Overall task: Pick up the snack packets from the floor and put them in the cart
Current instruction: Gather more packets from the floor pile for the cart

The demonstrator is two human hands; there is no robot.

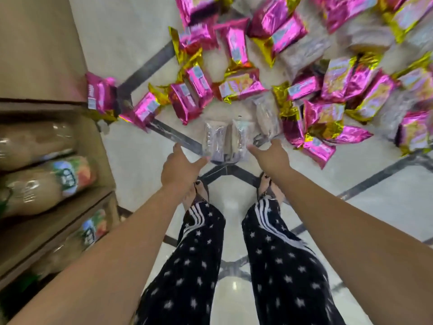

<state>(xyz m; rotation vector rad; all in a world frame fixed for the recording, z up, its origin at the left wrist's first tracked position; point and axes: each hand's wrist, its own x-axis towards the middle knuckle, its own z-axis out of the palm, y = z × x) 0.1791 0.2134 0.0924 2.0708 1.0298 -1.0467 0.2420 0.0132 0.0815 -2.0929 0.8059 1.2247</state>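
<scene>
Several pink-and-gold snack packets (187, 99) lie scattered across the pale tiled floor (131, 34) ahead of me. Two clear-wrapped packets (214, 139) lie side by side just in front of my feet. My left hand (180, 167) reaches down at their left edge, its fingertips touching the left packet. My right hand (271, 156) reaches at the right edge of the right clear packet (240, 137), fingers extended. Neither hand holds a packet. The frame is blurred. No cart is in view.
A wooden shelf unit (70, 207) with wrapped bottles (46, 181) stands at my left. One pink packet (99, 95) leans against its corner. My legs in star-print trousers (199, 266) and sandalled feet stand on the floor below the hands.
</scene>
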